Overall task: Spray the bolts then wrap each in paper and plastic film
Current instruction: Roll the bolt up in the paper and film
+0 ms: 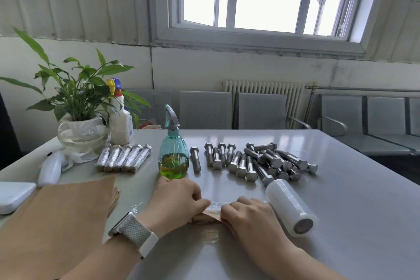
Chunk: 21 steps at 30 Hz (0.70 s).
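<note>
Your forearms come in from the bottom edge, both palms down over the near middle of the table (pixel 329 200). Left hand (pixel 175 200), watch (pixel 134 234) on the wrist, has its fingers curled and pressed together on the left end of the bundle (pixel 210 213). Right hand (pixel 247 216) mirrors it on the right end, fingers bent down and close together.

Bundle: a bolt in brown paper, mostly hidden under your hands; only a short stretch shows between them. Long axis runs left to right, parallel to the near table edge. Which end holds the head, cannot tell. Clear film (pixel 212 203) lies over and under the bundle, a flap of it flat on the table toward you.

Film roll (pixel 291 207) lies on its side just beside your right hand, axis slanting from far-left to near-right, open core end facing the camera.

Paper stack (pixel 56 223) lies flat to your left, reaching the near edge.

Farther back: green spray bottle (pixel 173 157) upright, nozzle pointing left. Bare bolts (pixel 254 161) right of it, the left ones in a loose row with shanks running near to far, the right ones heaped and crossing. Five wrapped bolts (pixel 123 158) side by side left of the bottle, slanting far-right. Plant (pixel 79 102) and white bottle (pixel 120 125) stand at the far left corner.
</note>
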{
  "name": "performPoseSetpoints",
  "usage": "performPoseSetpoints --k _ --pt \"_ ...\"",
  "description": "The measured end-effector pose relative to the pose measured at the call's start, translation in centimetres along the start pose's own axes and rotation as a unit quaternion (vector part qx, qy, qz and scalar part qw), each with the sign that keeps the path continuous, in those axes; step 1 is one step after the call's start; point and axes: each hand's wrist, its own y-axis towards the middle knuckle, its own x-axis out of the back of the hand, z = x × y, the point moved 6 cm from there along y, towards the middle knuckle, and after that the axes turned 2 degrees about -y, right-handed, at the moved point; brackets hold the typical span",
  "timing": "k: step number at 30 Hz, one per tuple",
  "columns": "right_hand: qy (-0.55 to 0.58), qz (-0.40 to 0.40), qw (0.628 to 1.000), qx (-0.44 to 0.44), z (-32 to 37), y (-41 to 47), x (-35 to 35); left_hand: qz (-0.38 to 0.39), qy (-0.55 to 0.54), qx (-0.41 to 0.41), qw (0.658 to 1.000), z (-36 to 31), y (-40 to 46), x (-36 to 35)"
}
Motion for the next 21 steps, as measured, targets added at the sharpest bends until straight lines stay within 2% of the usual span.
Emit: performPoseSetpoints --k 5,11,13,16,17,19,21 --pt "0.017 -0.010 1.000 0.017 0.0 -0.4 0.0 0.047 -0.007 -0.004 0.999 0.0 -0.1 -0.1" --pt "0.075 0.030 0.996 0.028 -0.6 -1.1 0.2 -0.014 0.015 -0.103 0.994 -0.4 -1.8 0.4" --pt "0.117 0.069 0.990 0.033 -1.1 -1.3 0.3 -0.037 0.037 -0.155 0.987 -0.8 -2.3 0.4" --pt "0.202 0.162 0.965 -0.045 -2.9 0.3 -0.3 -0.075 0.073 -0.215 0.971 -0.9 -2.9 0.2" --pt "0.226 0.171 0.957 -0.067 -3.6 1.1 -0.5 -0.087 0.080 -0.227 0.967 -1.0 -3.0 0.2" --pt "0.222 0.198 0.951 -0.089 -4.8 2.9 -0.9 -0.099 0.085 -0.243 0.961 -1.0 -3.2 0.0" --pt "0.176 0.269 0.945 -0.058 -4.7 4.0 -1.6 -0.094 0.083 -0.241 0.962 -0.9 -3.2 -0.3"
